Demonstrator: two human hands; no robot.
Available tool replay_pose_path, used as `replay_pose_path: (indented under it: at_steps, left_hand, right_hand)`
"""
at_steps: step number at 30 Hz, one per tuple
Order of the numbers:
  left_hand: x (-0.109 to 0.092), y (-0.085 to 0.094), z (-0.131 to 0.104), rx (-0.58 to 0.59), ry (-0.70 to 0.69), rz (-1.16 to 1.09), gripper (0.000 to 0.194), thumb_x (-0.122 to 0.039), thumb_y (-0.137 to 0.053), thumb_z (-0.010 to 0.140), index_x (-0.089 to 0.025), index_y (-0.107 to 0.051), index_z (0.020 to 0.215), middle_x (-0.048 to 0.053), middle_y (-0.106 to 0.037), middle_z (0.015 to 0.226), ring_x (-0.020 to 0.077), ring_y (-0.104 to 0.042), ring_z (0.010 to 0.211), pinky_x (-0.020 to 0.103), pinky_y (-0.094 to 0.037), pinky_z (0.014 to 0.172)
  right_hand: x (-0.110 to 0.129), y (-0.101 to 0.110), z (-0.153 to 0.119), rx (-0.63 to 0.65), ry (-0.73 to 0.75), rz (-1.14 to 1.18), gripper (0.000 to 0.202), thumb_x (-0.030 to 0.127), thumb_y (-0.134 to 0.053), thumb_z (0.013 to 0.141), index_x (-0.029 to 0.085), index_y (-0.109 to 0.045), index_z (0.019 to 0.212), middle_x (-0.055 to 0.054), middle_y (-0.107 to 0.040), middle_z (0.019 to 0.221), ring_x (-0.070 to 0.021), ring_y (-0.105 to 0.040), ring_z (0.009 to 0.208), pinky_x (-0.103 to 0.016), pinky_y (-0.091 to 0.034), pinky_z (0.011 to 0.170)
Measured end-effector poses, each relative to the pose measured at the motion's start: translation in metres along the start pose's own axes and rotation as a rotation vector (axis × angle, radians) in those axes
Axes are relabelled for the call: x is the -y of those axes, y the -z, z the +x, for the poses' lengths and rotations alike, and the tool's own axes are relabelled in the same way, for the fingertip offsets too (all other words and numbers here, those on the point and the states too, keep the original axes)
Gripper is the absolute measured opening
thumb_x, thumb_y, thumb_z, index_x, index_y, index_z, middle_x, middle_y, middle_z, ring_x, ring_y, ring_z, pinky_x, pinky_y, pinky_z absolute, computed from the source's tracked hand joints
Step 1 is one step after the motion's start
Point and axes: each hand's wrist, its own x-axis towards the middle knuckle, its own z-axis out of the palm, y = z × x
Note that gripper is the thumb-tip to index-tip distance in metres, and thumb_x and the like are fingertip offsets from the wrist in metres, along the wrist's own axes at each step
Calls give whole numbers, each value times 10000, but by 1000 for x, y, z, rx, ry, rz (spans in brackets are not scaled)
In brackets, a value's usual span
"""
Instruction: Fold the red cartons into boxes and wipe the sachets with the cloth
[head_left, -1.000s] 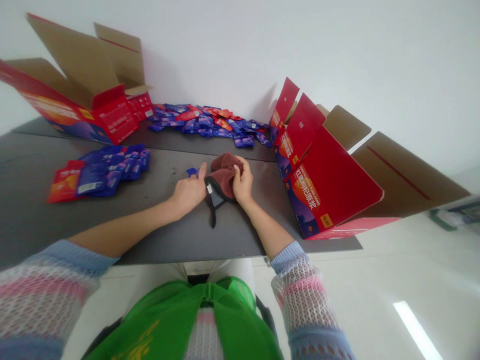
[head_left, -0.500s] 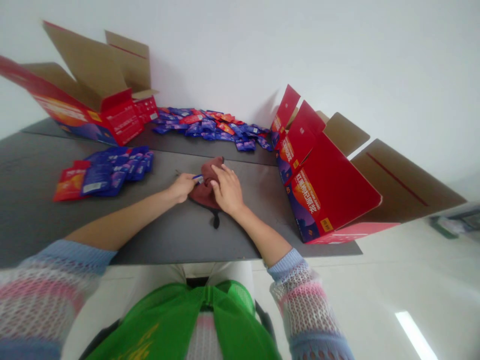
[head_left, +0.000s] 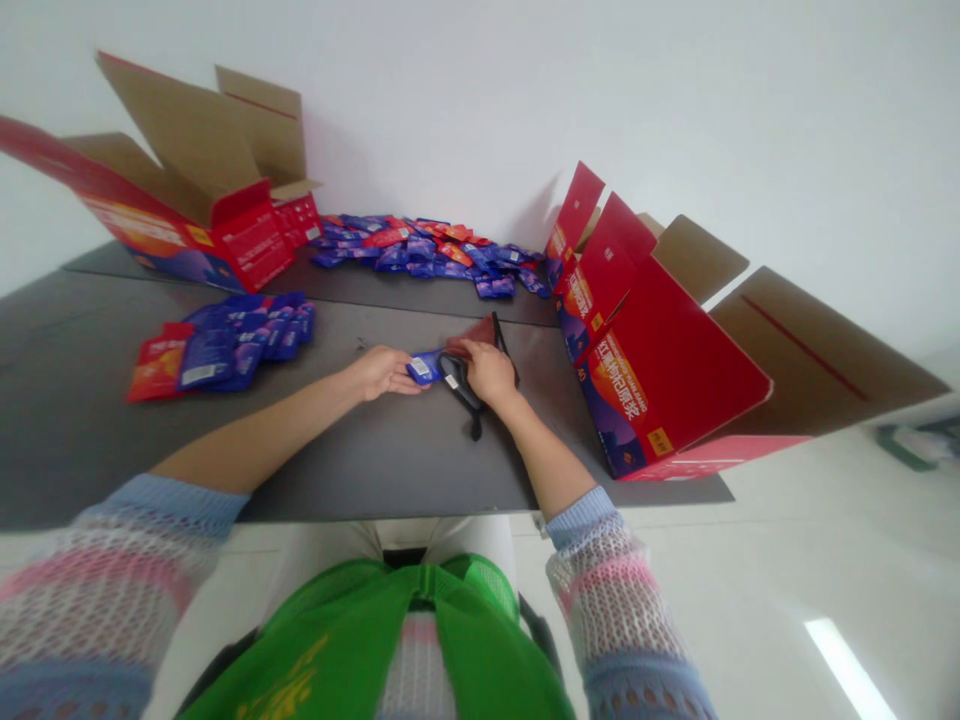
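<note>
My left hand (head_left: 388, 374) pinches the left end of a blue packet (head_left: 424, 368) over the middle of the grey table. Just right of the packet, my right hand (head_left: 489, 372) is closed on a reddish-brown cloth pouch (head_left: 474, 334) with black edging. A black part (head_left: 457, 378) with a small white label and a dangling cord end shows below the right fingers. Some right fingertips are hidden behind the pouch.
Blue and red packets (head_left: 240, 335) lie overlapped on the grey table (head_left: 322, 470) at left. A long heap of packets (head_left: 427, 250) runs along the wall. Open red cartons stand at left (head_left: 251, 245) and right (head_left: 637, 370).
The brown pouch has moved right with my right hand, which now grips it instead of lying on it. The blue packet shows more fully between the hands.
</note>
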Motion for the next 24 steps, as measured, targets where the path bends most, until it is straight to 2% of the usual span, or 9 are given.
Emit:
replay_pose_path:
  at_steps: [3,6,8,11,14,18,21,24]
  left_hand:
    - [1,-1,1,-73,-44,-73,289,-120,-466,881,-13,-632,1092,195,-734,765,285,-747,712,428,-613,783]
    - [2,0,3,-120,-72,-117,262,-111,-453,898,-37,-643,1063,155,-726,735,237,-730,661,383,-620,740]
    - [2,-1,3,-134,-93,-138,236,-86,-457,891,-64,-665,999,123,-724,718,196,-706,611,332,-619,692]
    - [0,-3,0,-53,-40,-145,243,-94,-450,891,-93,-692,904,114,-733,722,198,-691,577,306,-607,587]
    - [-2,-3,-4,36,39,-85,278,-73,-429,886,-98,-704,846,122,-726,700,219,-698,578,302,-590,533]
    - [0,0,-3,-2,-47,-74,284,41,-438,848,-97,-678,788,82,-687,635,166,-669,537,247,-577,558]
    - [3,4,2,4,-90,-113,251,20,-466,900,-75,-652,760,96,-687,663,142,-669,554,260,-600,651]
    - [5,9,6,73,-83,-128,246,23,-439,925,-40,-661,837,157,-725,786,183,-728,698,352,-617,798]
  right_hand:
    - [-2,-4,2,-104,13,151,389,208,-453,973,230,-588,1337,-68,-647,1339,-213,-591,1238,-379,-449,1073]
    - [12,-8,-3,-194,136,269,413,207,-392,998,209,-535,1385,-79,-609,1389,-180,-553,1290,-358,-404,1120]
    - [25,-9,-10,-170,255,232,421,260,-418,1006,233,-505,1416,-75,-567,1442,-191,-462,1386,-424,-300,1195]
    - [39,-12,-20,-6,402,108,500,342,-524,979,247,-450,1464,-77,-503,1506,-219,-325,1480,-529,-154,1234]
    - [39,-15,-21,120,454,70,592,377,-585,953,202,-413,1492,-101,-471,1531,-225,-343,1470,-483,-239,1217]
    - [28,-12,-12,130,411,65,536,402,-551,975,210,-457,1466,-93,-506,1504,-219,-399,1439,-417,-334,1177]
    - [17,-7,-5,116,325,30,482,382,-575,962,196,-530,1404,-109,-571,1438,-246,-502,1357,-412,-412,1119]
    - [4,-2,1,104,252,16,431,402,-628,925,214,-614,1312,-100,-656,1327,-268,-600,1239,-406,-482,1034]
